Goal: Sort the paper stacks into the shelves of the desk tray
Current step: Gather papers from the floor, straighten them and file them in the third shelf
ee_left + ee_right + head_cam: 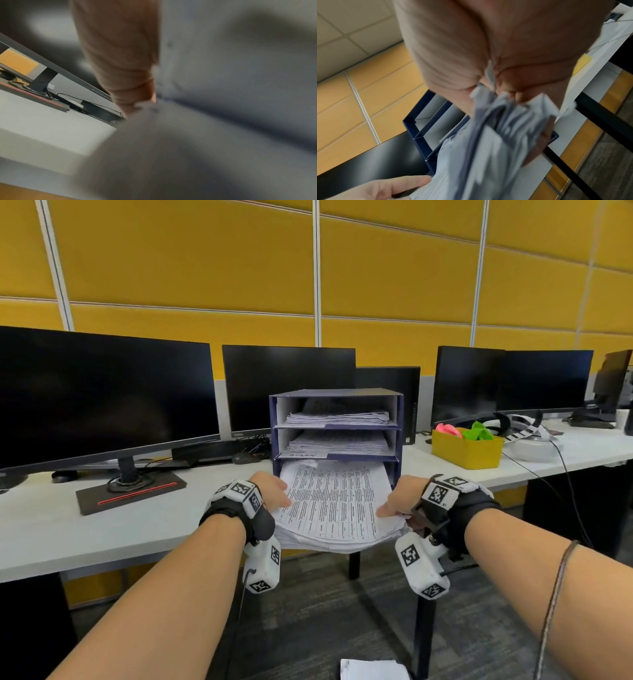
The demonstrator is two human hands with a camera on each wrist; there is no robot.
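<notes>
A dark blue desk tray (337, 394) with three shelves stands on the white desk (51, 529). Its top and middle shelves each hold a paper pile. A thick stack of printed sheets (334, 505) lies half inside the bottom shelf, its near end hanging past the desk edge. My left hand (272, 491) grips the stack's left edge, thumb on top. My right hand (399, 501) grips the right edge, thumb on top and fingers underneath; the right wrist view shows the messy sheet edges (505, 128) in that grip. The left wrist view is mostly blurred paper (223, 94).
Several dark monitors (102, 395) line the back of the desk. A yellow box (466, 451) with pink and green items sits right of the tray, cables and a headset beyond it. Another white paper (373, 669) lies low in view near the floor.
</notes>
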